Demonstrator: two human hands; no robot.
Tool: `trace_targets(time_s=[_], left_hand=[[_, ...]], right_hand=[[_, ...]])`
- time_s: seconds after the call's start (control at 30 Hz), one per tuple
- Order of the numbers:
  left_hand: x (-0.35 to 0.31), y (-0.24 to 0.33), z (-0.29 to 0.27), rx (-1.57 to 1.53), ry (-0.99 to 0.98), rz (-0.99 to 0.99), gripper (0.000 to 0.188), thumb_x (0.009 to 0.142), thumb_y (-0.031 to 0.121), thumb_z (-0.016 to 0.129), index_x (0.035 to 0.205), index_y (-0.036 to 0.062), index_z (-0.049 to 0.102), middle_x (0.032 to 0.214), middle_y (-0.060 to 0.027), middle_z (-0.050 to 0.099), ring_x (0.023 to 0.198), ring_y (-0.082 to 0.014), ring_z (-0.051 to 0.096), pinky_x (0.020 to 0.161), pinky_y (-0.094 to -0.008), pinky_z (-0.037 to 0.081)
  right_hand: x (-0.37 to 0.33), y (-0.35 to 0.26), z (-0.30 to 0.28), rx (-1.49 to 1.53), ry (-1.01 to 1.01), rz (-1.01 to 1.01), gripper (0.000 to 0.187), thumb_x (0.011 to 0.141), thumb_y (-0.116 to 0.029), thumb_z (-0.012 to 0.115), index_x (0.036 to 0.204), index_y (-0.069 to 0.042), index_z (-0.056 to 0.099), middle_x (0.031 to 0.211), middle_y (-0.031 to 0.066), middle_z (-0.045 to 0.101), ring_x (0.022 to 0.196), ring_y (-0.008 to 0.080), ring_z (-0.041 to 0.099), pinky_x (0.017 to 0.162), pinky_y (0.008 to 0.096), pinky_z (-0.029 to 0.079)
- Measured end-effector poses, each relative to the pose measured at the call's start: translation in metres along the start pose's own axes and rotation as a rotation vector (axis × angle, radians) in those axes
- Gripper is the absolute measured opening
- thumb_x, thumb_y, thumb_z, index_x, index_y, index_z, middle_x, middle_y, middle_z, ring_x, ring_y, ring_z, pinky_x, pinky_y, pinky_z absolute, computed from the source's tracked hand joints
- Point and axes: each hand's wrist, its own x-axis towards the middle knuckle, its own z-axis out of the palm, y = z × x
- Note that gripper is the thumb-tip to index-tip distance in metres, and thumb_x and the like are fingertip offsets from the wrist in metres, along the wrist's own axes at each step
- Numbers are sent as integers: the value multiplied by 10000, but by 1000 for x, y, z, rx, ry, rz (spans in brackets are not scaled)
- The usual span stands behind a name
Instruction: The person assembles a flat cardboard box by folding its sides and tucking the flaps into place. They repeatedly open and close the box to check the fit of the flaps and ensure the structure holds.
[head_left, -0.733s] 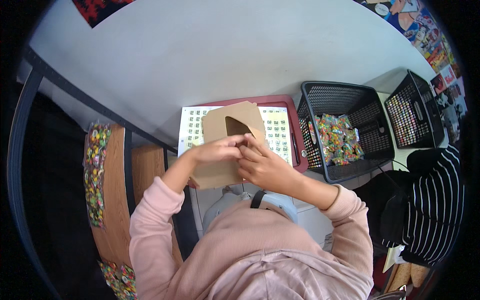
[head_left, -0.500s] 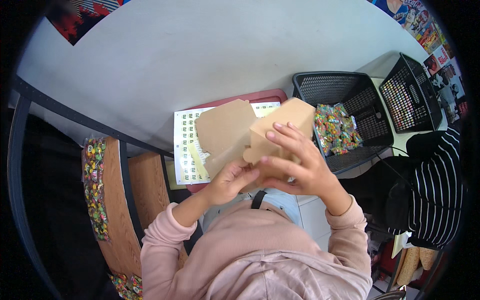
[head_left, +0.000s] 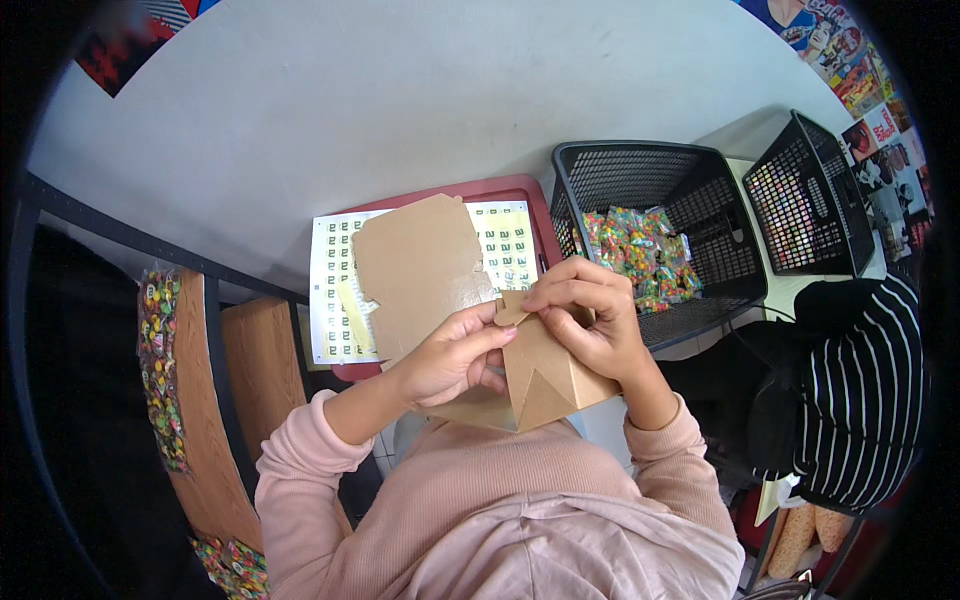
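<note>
A brown cardboard box (head_left: 545, 375), partly folded, is held up close to my body, its creased triangular side facing me. My left hand (head_left: 462, 352) pinches the box's edge beside a small rounded tab (head_left: 513, 308). From the other side my right hand (head_left: 590, 315) grips the same box, thumb and fingers closed at the tab. The box's wide flat flap (head_left: 420, 250) stretches out beyond my left hand, over a sheet of labels (head_left: 335, 285). Part of the box's far side is hidden behind my right hand.
The label sheet lies on a red tray (head_left: 525, 190). To the right stand a black basket (head_left: 720, 180) with candy bags (head_left: 640, 255) and another black basket (head_left: 815, 200). Candy bags (head_left: 160, 350) hang along a wooden shelf (head_left: 235, 430) at left. A person in stripes (head_left: 860, 390) is at right.
The box has been turned and lowered toward my body. My right hand has moved from its top side to the tab, where both hands now meet.
</note>
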Motion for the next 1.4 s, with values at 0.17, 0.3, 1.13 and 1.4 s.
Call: trace_targets(time_s=[0.17,0.3,1.13,1.4], left_hand=[[8,-5,14,179,100,37,367,861,101,435,1207,32,330,1058,-66,478,967,-117,493,749,-267,466],[16,7,5,467,116,205,361,844,77,460,1181,-14,371,1018,-75,488,922,-97,504,734,-231,449],[4,34,-17,799,225,-34,298,782,96,562,1048,-29,511,935,-109,581,856,-138,558,759,-233,421],[18,43,-28,941,147,-116,368,812,129,531,1129,-24,423,905,-85,582,869,-134,525,797,-265,384]], right_hand=[[-5,14,-10,-12,2,-26,108,721,45,518,801,-1,576,776,104,523,727,218,535,634,292,430],[-2,21,-12,-163,32,-164,208,694,51,530,888,-11,573,812,112,526,732,249,529,635,311,434],[-5,31,-3,-314,-230,-380,368,572,-20,594,938,-58,565,938,69,558,921,277,551,698,344,502],[-4,46,3,-226,-276,-405,376,562,7,563,933,-52,562,936,55,552,967,294,524,690,340,506]])
